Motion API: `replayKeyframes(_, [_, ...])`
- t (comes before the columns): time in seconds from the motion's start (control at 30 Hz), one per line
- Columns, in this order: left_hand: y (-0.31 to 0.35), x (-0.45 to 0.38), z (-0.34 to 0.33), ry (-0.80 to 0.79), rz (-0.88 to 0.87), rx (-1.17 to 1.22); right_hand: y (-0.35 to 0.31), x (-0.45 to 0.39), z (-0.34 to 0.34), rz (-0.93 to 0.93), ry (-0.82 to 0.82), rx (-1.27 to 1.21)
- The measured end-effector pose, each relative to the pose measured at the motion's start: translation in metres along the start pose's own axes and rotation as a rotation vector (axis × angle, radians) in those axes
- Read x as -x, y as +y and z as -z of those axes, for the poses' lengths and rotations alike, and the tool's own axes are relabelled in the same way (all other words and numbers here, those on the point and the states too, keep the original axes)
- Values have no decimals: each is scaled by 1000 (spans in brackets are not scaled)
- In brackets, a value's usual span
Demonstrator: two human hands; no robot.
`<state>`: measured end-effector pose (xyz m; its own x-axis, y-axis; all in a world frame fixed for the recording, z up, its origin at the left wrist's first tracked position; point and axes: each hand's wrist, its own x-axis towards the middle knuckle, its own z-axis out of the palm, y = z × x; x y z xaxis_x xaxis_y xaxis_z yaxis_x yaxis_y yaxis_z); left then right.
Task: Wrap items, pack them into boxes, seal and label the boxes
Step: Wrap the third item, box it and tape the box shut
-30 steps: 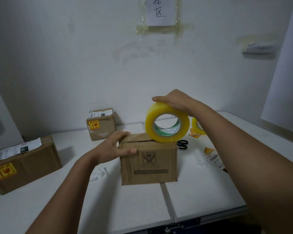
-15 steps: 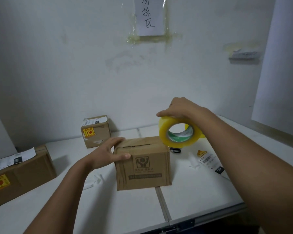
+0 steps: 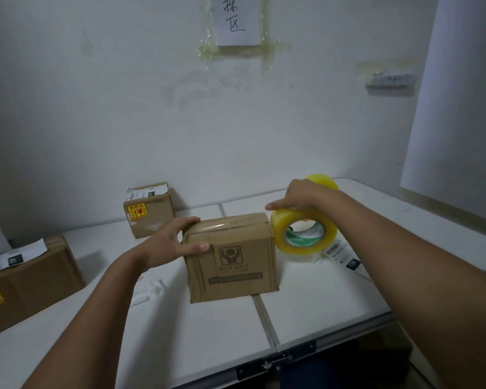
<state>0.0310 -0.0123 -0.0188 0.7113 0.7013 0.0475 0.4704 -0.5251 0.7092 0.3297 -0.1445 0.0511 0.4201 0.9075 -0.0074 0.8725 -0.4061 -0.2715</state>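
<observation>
A small brown cardboard box stands in the middle of the white table, with a strip of clear tape running across its top. My left hand holds the box's upper left corner, thumb on the front face and fingers on top. My right hand grips a yellow roll of packing tape from above. The roll stands upright against the box's right side, low near the table.
A small labelled box sits at the back by the wall. A larger labelled box lies at the left edge. A second yellow tape roll sits behind my right hand. Shipping labels lie right of the roll.
My right hand has drawn the tape roll from the top of the box across to its right side and down. My left hand kept its hold on the corner.
</observation>
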Motion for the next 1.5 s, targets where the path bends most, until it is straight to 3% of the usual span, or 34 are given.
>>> replayKeyframes(0.47, [5, 3, -3, 19, -18, -9, 17, 0, -29, -11, 4, -122])
replayKeyframes(0.87, [6, -3, 5, -111, 17, -52, 15, 1, -36, -25, -82, -124])
replayKeyframes(0.93, [11, -5, 11, -129, 41, -118, 11, 7, -35, -19, -95, -123])
replayKeyframes(1.07, [16, -17, 21, -112, -18, -492, -4, 9, -43, -6, -115, -74])
replayKeyframes(1.13, [27, -22, 15, -119, -17, -634, -12, 10, -47, -11, -126, -123])
replayKeyframes(1.5, [38, -59, -22, -82, 57, -699, -22, 30, -41, -142, -429, -751])
